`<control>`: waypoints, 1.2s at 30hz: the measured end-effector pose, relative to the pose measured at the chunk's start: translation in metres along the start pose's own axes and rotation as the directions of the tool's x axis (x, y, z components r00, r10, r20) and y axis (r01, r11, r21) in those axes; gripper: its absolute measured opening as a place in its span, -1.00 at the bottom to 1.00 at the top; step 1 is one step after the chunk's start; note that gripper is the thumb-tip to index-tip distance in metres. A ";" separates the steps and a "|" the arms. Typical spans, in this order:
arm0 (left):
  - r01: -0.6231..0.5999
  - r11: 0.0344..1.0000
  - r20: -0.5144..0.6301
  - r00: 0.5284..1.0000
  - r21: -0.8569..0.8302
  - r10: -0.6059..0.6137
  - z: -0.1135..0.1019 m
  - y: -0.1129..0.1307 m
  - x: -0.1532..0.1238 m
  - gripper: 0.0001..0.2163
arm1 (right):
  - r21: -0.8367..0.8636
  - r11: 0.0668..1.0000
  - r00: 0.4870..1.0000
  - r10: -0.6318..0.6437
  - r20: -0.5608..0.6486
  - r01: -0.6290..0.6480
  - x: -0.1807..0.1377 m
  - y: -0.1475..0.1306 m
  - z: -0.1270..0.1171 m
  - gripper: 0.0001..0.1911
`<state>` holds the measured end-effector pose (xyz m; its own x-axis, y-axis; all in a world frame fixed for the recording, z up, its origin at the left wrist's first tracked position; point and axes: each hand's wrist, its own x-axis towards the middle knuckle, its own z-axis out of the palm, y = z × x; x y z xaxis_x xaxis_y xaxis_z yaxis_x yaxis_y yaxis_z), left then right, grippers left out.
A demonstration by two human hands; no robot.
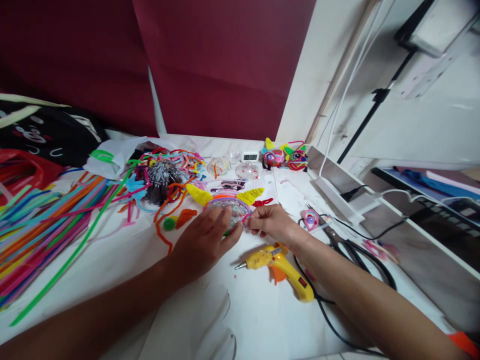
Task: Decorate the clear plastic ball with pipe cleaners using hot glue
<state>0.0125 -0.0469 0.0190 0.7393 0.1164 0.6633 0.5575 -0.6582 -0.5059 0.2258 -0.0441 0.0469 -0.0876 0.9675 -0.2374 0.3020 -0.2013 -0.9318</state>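
Note:
A rounded, clear-looking craft piece (pixel 237 212) with two yellow pipe-cleaner ears (pixel 250 196) and a purple and orange pipe-cleaner rim lies in front of me. My left hand (pixel 210 232) is closed over its near left side and covers part of it. At the right edge, the fingers of my right hand (pixel 270 220) are pinched on the pink pipe cleaner (pixel 246 216) of the rim. A yellow hot glue gun (pixel 279 262) rests just below my right hand, its nozzle pointing left. An orange and a green coiled pipe-cleaner piece (pixel 185 217) lie left of the craft piece.
Loose pipe cleaners (pixel 63 220) spread across the left, beside a tangled heap (pixel 180 165). Two finished colourful faces (pixel 296 157) and a small digital clock (pixel 250 157) stand at the back. Black-handled scissors (pixel 352 247) and the glue gun's black cord (pixel 326 320) lie on the right.

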 end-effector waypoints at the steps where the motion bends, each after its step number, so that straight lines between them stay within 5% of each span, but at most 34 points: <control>1: -0.001 1.000 -0.001 1.000 -0.004 0.001 0.000 0.000 0.000 -0.70 | 0.003 1.000 1.000 0.004 -0.001 -0.004 0.000 0.000 0.000 -0.81; 36: -0.038 0.999 0.029 0.999 -0.013 0.038 0.003 -0.007 -0.001 -0.72 | 0.035 0.999 0.986 0.028 0.162 -0.034 0.008 -0.002 -0.008 -0.77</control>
<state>0.0089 -0.0400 0.0201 0.7707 0.1132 0.6270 0.5242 -0.6720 -0.5231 0.2322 -0.0349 0.0487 -0.2321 0.9238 -0.3047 0.2711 -0.2394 -0.9323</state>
